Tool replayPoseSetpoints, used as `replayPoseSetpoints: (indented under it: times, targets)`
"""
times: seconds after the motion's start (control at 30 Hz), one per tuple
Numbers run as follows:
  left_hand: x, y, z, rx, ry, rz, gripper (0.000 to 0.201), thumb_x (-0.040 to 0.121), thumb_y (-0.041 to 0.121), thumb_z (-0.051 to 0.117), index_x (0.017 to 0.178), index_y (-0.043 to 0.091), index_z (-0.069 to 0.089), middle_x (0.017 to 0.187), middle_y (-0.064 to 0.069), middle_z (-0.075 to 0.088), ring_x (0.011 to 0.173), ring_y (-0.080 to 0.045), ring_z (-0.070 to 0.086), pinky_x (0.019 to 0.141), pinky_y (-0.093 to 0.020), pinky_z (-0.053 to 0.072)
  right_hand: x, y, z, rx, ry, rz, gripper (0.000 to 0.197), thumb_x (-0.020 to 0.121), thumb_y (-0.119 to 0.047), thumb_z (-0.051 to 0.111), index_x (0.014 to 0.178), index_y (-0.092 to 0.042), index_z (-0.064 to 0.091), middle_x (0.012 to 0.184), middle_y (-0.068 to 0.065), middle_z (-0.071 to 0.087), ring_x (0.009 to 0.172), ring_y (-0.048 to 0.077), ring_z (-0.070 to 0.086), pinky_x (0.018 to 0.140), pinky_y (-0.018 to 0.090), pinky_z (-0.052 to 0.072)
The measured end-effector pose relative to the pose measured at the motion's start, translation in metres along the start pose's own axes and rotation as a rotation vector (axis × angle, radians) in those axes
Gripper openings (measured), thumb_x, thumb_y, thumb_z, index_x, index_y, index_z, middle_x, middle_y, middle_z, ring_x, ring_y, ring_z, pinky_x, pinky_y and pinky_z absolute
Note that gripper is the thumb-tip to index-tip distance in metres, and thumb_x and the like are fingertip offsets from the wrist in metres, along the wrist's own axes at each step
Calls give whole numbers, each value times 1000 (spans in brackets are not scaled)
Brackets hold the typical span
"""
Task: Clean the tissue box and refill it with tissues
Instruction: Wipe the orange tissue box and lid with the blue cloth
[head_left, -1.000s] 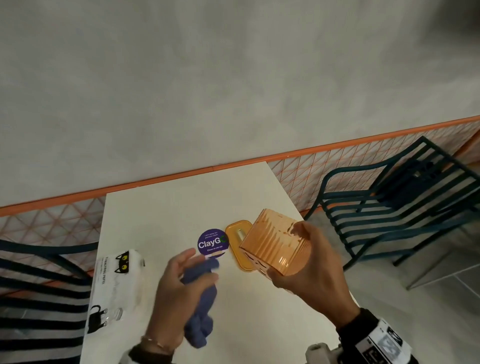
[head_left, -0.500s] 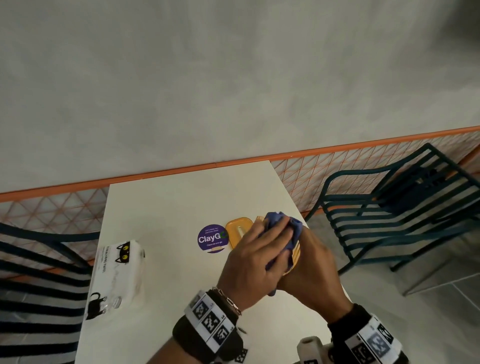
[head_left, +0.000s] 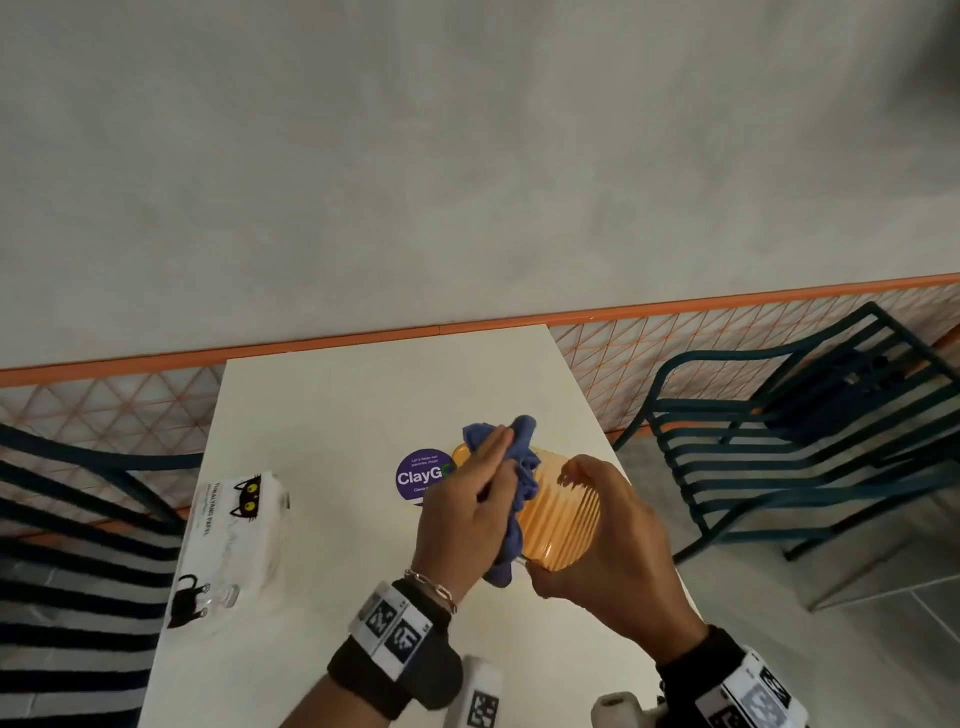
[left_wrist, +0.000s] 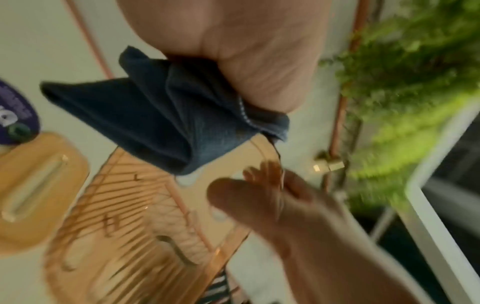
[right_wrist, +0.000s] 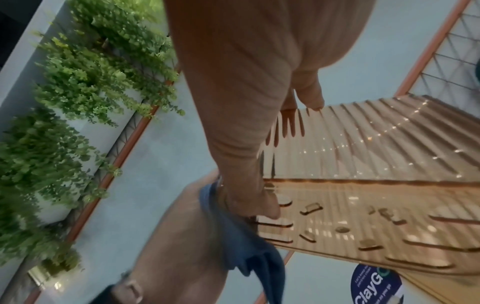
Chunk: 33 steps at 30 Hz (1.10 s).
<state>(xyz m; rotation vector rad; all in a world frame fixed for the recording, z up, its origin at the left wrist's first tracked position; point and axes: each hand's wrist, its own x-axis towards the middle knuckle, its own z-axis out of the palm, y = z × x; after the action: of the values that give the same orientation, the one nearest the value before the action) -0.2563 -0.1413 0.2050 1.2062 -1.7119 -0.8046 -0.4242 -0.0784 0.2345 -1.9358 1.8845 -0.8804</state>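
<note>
An amber ribbed plastic tissue box (head_left: 563, 514) is held above the white table (head_left: 332, 415) by my right hand (head_left: 597, 540), thumb and fingers gripping its right side. My left hand (head_left: 467, 514) grips a bunched blue cloth (head_left: 519, 467) and presses it against the box's left side. In the left wrist view the cloth (left_wrist: 161, 117) lies on the box (left_wrist: 124, 226). The right wrist view shows the box (right_wrist: 363, 164) and the cloth (right_wrist: 241, 246). The box's amber lid (head_left: 460, 454) lies on the table behind my hands. A white tissue pack (head_left: 234, 540) with black cat prints lies at the left.
A round purple ClayGo sticker (head_left: 421, 475) is on the table next to the lid. Dark slatted chairs stand at the left (head_left: 78, 545) and right (head_left: 810, 436). An orange mesh fence (head_left: 675, 358) runs behind the table, with green plants (right_wrist: 78, 82) beyond it.
My left hand brought the blue cloth from the table side up onto the box, and it has since slid to the box's left side. The right hand has kept holding the box.
</note>
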Motion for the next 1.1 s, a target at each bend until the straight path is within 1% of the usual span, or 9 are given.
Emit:
replayPoseSetpoints:
  times: [0.1, 0.17, 0.37, 0.6, 0.7, 0.77, 0.93, 1.0, 1.1]
  targets:
    - [-26, 12, 6, 149, -59, 291, 42, 105, 29, 51, 146, 24, 55, 148, 10, 57, 138, -13, 52, 108, -25, 49, 0, 0, 0, 59, -10, -28, 95, 45, -46, 93, 129, -29, 52, 112, -24, 57, 98, -5, 57, 75, 8, 43]
    - [-32, 12, 12, 167, -120, 463, 40, 103, 21, 57, 143, 19, 59, 153, 8, 51, 147, -16, 41, 117, -31, 39, 0, 1, 0, 109, -37, -47, 100, 47, -44, 97, 135, -24, 53, 119, -20, 60, 106, -6, 60, 87, 8, 46]
    - [-7, -1, -4, -98, 5, 97, 41, 103, 28, 53, 143, 30, 57, 143, 34, 49, 125, 3, 59, 96, -17, 54, -4, 7, -3, 79, -44, -14, 98, 41, -51, 92, 125, -39, 44, 114, -28, 52, 108, -8, 52, 72, 6, 43]
    - [-34, 4, -8, 116, 10, 417, 37, 105, 24, 48, 136, 12, 65, 144, 2, 61, 137, -10, 53, 101, -25, 54, -9, 10, -3, 181, -68, 19, 101, 40, -50, 96, 127, -29, 49, 115, -19, 61, 109, 5, 61, 86, 10, 48]
    - [-23, -7, -17, 5, 117, 223, 31, 103, 26, 53, 128, 19, 71, 99, 14, 76, 85, 9, 68, 68, -5, 50, -9, 4, -5, 207, -61, 53, 100, 41, -49, 96, 126, -33, 47, 117, -19, 60, 111, 4, 60, 83, 11, 47]
    - [-18, -12, -21, -24, 292, 11, 26, 101, 19, 57, 118, 28, 74, 66, 20, 67, 60, 2, 63, 51, -6, 42, -6, 2, -7, 266, -14, 91, 99, 41, -44, 98, 124, -36, 45, 119, -25, 58, 115, -1, 57, 92, 14, 46]
    - [-34, -21, -33, -403, 595, -486, 32, 102, 9, 49, 98, 30, 73, 96, 17, 74, 92, -1, 68, 83, -30, 57, 6, -2, -15, 436, 55, 208, 112, 36, -53, 99, 130, -34, 41, 134, -15, 56, 129, 12, 56, 111, 46, 48]
    - [-42, -28, -37, -588, 503, -665, 24, 101, 18, 52, 96, 25, 74, 99, -2, 76, 92, -20, 72, 87, -46, 59, 8, -2, -15, 486, 90, 244, 115, 33, -53, 100, 131, -34, 42, 135, -13, 57, 130, 13, 56, 111, 50, 47]
    - [-50, -29, -32, -971, 29, -984, 33, 88, 40, 71, 77, 9, 64, 70, -12, 63, 54, -19, 57, 56, -28, 47, 9, -2, -11, 629, 141, 286, 111, 33, -33, 105, 127, -36, 47, 130, -13, 62, 123, 10, 61, 108, 47, 50]
